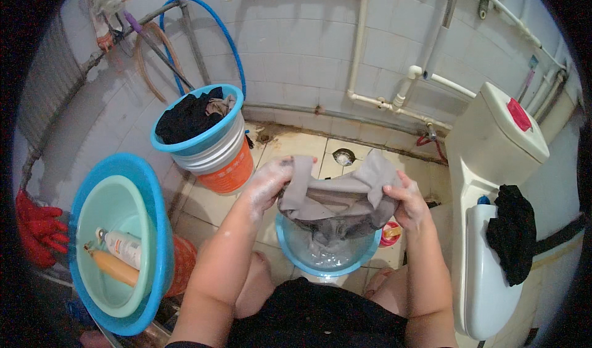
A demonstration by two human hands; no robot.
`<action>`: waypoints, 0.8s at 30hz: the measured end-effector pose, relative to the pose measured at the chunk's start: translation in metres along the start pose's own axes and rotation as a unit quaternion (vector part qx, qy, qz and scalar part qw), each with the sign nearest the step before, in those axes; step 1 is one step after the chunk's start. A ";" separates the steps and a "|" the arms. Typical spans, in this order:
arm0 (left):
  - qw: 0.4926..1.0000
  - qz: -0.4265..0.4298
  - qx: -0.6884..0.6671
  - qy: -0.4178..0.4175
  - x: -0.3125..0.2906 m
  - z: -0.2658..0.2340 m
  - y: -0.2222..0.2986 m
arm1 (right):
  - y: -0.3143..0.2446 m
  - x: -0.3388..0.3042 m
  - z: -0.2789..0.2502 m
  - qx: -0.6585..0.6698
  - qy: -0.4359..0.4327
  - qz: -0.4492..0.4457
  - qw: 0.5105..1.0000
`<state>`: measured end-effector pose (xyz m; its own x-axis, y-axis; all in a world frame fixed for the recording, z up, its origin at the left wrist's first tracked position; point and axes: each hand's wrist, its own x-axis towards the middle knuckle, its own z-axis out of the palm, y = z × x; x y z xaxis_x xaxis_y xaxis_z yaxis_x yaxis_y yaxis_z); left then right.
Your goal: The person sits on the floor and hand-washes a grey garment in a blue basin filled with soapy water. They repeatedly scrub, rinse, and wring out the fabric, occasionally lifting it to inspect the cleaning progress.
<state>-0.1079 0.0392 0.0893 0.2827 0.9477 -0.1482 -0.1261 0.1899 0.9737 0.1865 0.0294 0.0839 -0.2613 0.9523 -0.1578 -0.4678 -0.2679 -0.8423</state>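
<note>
White-sudsed left hand: grips the left end of the grey garment, fingers partly hidden.
Right hand: pinches the right end, thumb in front.
Grey garment: stretched between the hands above the blue basin; whether its hem touches the water, I cannot tell.
Step in hand: seemingly laundering, cloth opened out.
Next move: likely calls for firm grips, low enough that drips land inside.
Dark clothes: heaped atop the bucket, beyond.

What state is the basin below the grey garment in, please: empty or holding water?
Holding water: bubbles show in the basin. The grey garment hides part, so I cannot tell how full.
</note>
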 end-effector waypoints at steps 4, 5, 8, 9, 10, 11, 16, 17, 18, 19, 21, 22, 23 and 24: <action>0.957 0.119 -0.265 0.019 -0.008 -0.007 0.008 | -0.010 -0.015 0.016 -0.172 0.005 -0.080 0.982; 0.969 0.108 -0.222 0.029 -0.008 -0.005 0.012 | -0.008 -0.012 0.013 -0.209 0.037 -0.086 0.973; 0.992 0.057 -0.114 0.006 -0.007 0.008 0.023 | 0.003 -0.003 -0.009 -0.315 0.102 -0.119 0.936; 0.994 0.056 -0.092 0.016 -0.006 0.007 0.020 | 0.004 -0.002 -0.015 -0.347 0.095 -0.138 0.923; 0.996 0.056 -0.069 0.025 -0.002 0.005 0.014 | 0.005 -0.003 -0.017 -0.379 0.088 -0.157 0.908; 0.997 0.055 -0.047 0.035 -0.001 0.005 0.011 | 0.005 -0.005 -0.017 -0.354 0.082 -0.141 0.921; 0.998 0.026 -0.055 0.009 -0.007 0.007 0.009 | 0.004 -0.011 -0.006 -0.270 0.113 -0.124 0.948; 0.996 0.023 -0.087 -0.005 -0.008 0.008 0.009 | 0.007 -0.008 -0.007 -0.222 0.110 -0.147 0.958; 0.992 0.020 -0.120 -0.020 -0.008 0.009 0.009 | 0.012 -0.003 -0.010 -0.175 0.106 -0.171 0.964; 0.986 0.031 -0.161 -0.026 -0.005 0.012 0.004 | 0.016 0.002 -0.013 -0.127 0.103 -0.194 0.967; 0.969 0.054 -0.240 -0.032 0.007 0.019 -0.018 | 0.029 0.009 -0.004 -0.183 0.135 -0.251 0.941; 0.958 0.037 -0.283 -0.015 0.012 0.025 -0.030 | 0.033 0.007 0.013 -0.249 0.111 -0.269 0.924; 0.948 0.026 -0.317 0.002 0.018 0.034 -0.039 | 0.037 0.003 0.033 -0.313 0.087 -0.286 0.901; 0.936 0.012 -0.351 0.015 0.025 0.047 -0.046 | 0.044 -0.002 0.051 -0.368 0.073 -0.258 0.890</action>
<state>-0.0506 0.0423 0.0484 0.2471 0.9583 -0.1434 -0.7289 0.2813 0.6241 0.1238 0.0083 0.0732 -0.0344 0.9439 0.3283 0.2008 0.3283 -0.9230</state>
